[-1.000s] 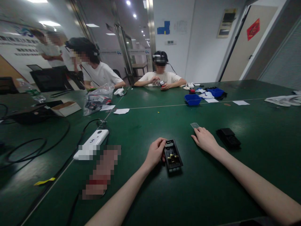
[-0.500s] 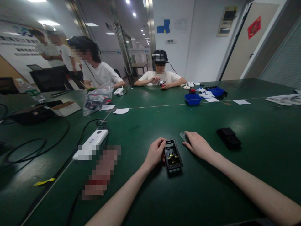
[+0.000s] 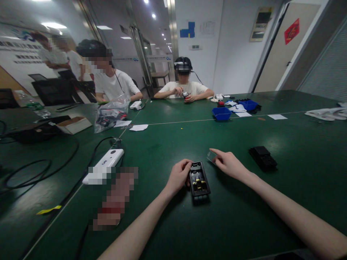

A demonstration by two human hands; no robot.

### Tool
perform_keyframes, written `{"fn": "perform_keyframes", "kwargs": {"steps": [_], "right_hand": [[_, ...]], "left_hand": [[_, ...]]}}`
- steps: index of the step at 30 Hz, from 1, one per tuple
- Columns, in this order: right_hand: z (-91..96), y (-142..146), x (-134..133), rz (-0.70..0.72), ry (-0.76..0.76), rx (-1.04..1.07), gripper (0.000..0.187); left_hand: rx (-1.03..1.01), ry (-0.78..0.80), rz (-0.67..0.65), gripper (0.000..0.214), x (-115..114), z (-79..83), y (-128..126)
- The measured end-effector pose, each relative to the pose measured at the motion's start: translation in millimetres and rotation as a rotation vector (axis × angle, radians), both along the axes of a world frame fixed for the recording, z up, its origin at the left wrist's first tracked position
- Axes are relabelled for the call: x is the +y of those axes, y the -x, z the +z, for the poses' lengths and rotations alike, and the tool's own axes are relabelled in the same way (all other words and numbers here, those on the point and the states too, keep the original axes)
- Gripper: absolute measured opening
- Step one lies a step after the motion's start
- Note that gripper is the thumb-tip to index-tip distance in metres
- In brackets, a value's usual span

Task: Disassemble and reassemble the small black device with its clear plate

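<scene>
My left hand (image 3: pixel 177 177) grips the upper left edge of an open black plastic housing (image 3: pixel 193 187), thumb on its rim. Gold-coloured metal pieces show inside the housing, which tilts slightly above the green table. To its right, my right hand (image 3: pixel 231 164) is closed on a small clear plate (image 3: pixel 210 156), with the index finger stretched out over it. Part of the plate is hidden by the fingers. Farther right, a black plastic part (image 3: pixel 262 158) lies on the table, apart from both hands.
A white power strip (image 3: pixel 114 159) and cables lie to the left, near a blurred-out reddish object (image 3: pixel 119 195). Beyond are a clear plastic bag (image 3: pixel 111 113), a blue tray (image 3: pixel 221 114) and paper sheets. Co-workers sit across the green table (image 3: pixel 162 144).
My right index finger has lifted and straightened above the clear plate, while the other fingers have curled in. My left hand and the black housing have stayed nearly still.
</scene>
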State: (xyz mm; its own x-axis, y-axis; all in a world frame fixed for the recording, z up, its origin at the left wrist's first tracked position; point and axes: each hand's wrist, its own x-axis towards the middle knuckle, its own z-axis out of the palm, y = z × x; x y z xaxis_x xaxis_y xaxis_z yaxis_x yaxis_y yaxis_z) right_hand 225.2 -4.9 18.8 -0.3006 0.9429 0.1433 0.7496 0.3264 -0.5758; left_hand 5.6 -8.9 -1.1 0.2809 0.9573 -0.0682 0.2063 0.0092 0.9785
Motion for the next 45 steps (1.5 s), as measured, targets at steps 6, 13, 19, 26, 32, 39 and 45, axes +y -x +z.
{"fn": "perform_keyframes", "kwargs": {"steps": [6,13,19,26,32,39,45], "right_hand": [[3.2,11.8,-0.8,0.028,0.398,0.766,0.049],[12.9,42.8,-18.3,0.074,0.437,1.098,0.044],[3.4,58.8,-26.2,0.176,0.463,1.095,0.041],[-3.0,60.3,-27.5,0.137,0.503,1.117,0.041],[-1.8,62.0,-30.2,0.143,0.493,1.135,0.040],[-5.9,60.3,-28.1,0.173,0.498,1.076,0.039],[-0.5,55.6,-28.0,0.165,0.262,0.736,0.035]], "left_hand": [[0.002,-0.017,0.018,0.025,0.0,-1.1,-0.8],[-0.018,-0.024,0.001,0.026,1.1,-3.3,0.1],[-0.022,-0.041,0.000,0.026,0.5,-2.3,-0.5],[0.001,-0.076,0.005,0.027,0.5,-2.2,-1.3],[-0.019,-0.077,0.003,0.025,-0.1,-0.4,-1.5],[-0.022,-0.061,-0.002,0.029,0.0,-0.6,-1.4],[-0.020,-0.060,-0.011,0.029,0.4,-1.0,-1.3]]}}
